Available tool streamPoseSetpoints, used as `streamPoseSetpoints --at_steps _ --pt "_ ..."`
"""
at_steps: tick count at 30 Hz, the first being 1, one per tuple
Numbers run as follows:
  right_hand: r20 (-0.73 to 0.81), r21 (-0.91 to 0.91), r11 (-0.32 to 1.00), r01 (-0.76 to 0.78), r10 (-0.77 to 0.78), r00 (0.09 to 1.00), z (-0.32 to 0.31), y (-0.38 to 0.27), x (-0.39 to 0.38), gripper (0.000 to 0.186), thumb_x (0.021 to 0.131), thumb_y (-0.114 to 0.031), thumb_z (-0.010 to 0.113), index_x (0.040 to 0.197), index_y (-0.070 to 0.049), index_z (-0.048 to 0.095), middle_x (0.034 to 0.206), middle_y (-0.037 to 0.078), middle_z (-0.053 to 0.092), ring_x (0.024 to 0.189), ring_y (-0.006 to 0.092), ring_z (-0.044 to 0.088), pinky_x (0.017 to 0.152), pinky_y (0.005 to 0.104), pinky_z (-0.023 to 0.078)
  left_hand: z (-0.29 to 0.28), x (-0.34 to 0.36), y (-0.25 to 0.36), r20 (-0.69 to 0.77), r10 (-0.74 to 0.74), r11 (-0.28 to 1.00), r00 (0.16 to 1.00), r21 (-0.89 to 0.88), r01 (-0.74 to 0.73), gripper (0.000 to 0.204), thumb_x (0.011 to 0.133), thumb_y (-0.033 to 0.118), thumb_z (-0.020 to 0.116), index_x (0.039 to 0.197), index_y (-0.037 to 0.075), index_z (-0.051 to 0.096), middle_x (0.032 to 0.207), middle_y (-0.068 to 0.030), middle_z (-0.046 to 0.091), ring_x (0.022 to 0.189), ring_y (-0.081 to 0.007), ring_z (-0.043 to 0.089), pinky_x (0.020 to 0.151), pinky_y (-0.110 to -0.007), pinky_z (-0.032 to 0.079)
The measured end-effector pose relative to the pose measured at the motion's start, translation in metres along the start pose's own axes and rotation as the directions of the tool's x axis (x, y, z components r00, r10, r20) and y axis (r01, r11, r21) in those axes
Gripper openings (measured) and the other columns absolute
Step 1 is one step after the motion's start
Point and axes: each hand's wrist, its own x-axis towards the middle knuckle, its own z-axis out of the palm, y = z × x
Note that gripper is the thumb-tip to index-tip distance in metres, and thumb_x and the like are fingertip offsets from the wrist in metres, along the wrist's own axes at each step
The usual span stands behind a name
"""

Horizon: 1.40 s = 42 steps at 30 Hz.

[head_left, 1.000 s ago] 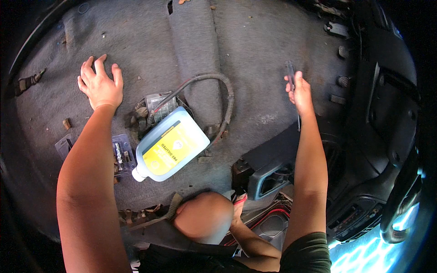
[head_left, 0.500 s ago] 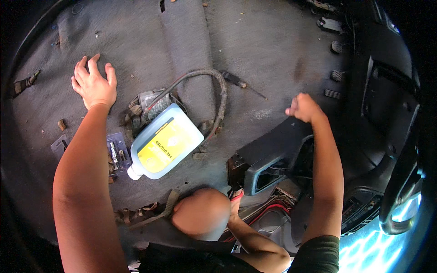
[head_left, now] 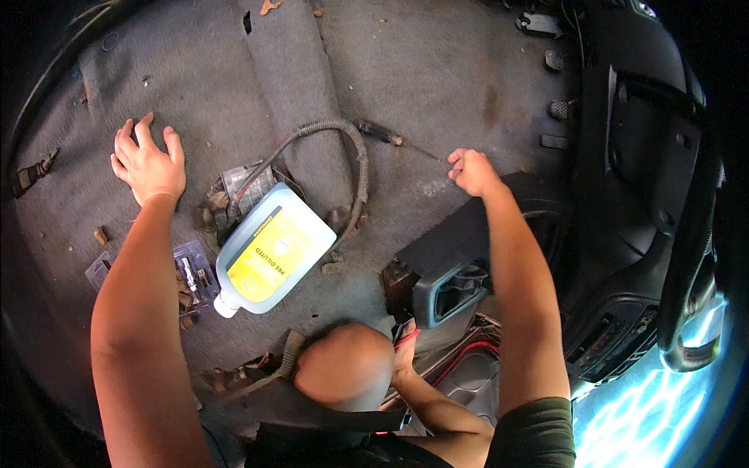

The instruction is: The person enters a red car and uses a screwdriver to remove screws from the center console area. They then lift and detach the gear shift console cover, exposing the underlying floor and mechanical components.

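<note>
My left hand [head_left: 150, 160] lies flat on the grey carpeted floor with its fingers spread. A screwdriver [head_left: 382, 132] with a dark handle and thin shaft lies farther right, its tip pointing at my right hand [head_left: 473, 171]. The fingers of that hand are loosely curled, thumb and forefinger apart, right beside the tip. Whether they touch it is hard to see. Between my arms a light-blue jug [head_left: 312, 222] with a yellow label and white cap lies on its side. A corrugated cable sleeve [head_left: 360, 160] arches around its far end.
Another person's head [head_left: 347, 366] is near below the jug, and their hand [head_left: 404, 351] is at something red-handled. Clear plastic packaging [head_left: 195, 269] sits by my left forearm. Pedals [head_left: 555, 141] and a dark dashboard [head_left: 647, 195] stand on the right, beside a trim panel [head_left: 445, 292].
My right hand has moved left to the screwdriver's tip, and its fingers have reached out from a more closed shape. My left hand stays on the floor. The view has shifted slightly.
</note>
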Motion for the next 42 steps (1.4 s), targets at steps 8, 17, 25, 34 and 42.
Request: streamPoseSetpoints --at_steps 8,17,25,34,42 --pt "0.015 0.019 0.996 -0.086 0.086 0.996 0.036 0.009 0.021 0.024 0.083 -0.016 0.081 0.104 -0.008 0.073 0.107 0.016 0.074 0.105 0.0345 0.071 0.092 0.0443 0.055 -0.007 0.003 0.012 0.009 0.002 1.000 1.000 0.013 -0.003 0.045 0.097 0.042 0.059 0.137 0.022 0.057 0.150 -0.0108 0.046 0.146 -0.0292 0.036 0.120 -0.058 0.023" --pt "0.038 -0.063 0.963 -0.261 0.264 0.964 0.020 -0.021 -0.009 0.024 0.091 -0.021 0.071 0.100 0.001 0.072 0.111 0.025 0.071 0.110 0.0418 0.067 0.094 0.0477 0.053 -0.003 0.001 0.014 0.011 0.018 1.000 1.000 0.003 -0.018 0.046 0.098 0.042 0.057 0.139 0.022 0.055 0.150 -0.0099 0.045 0.147 -0.0287 0.035 0.120 -0.058 0.022" --pt "-0.588 0.409 0.825 0.390 -0.088 0.804 0.010 -0.120 -0.249 0.010 0.099 -0.009 0.059 0.106 -0.003 0.055 0.088 0.013 0.058 0.076 0.0251 0.057 0.070 0.0367 0.049 -0.001 -0.002 -0.011 -0.017 0.003 0.998 1.000 0.068 -0.001 0.046 0.098 0.044 0.057 0.139 0.024 0.055 0.151 -0.0082 0.045 0.146 -0.0279 0.036 0.118 -0.061 0.025" --pt "0.030 0.998 -0.065 0.024 0.728 0.685 0.267 -0.046 -0.369 0.016 0.108 -0.026 0.053 0.103 -0.011 0.054 0.073 -0.002 0.051 0.056 0.0076 0.044 0.049 0.0251 0.036 0.022 0.003 -0.011 -0.074 0.060 0.991 0.995 0.127 -0.050 0.047 0.097 0.050 0.055 0.138 0.027 0.058 0.146 -0.0069 0.051 0.142 -0.0271 0.043 0.114 -0.061 0.032" --pt "-0.105 0.995 0.098 0.036 0.917 0.384 0.193 0.015 -0.379 0.023 0.106 -0.022 0.058 0.122 -0.005 0.062 0.078 -0.003 0.057 0.054 0.0044 0.043 0.048 0.0217 0.035 0.015 0.000 -0.003 -0.024 0.027 0.992 0.999 0.121 -0.024 0.046 0.100 0.048 0.053 0.139 0.026 0.056 0.149 -0.0075 0.048 0.144 -0.0275 0.040 0.116 -0.061 0.030"
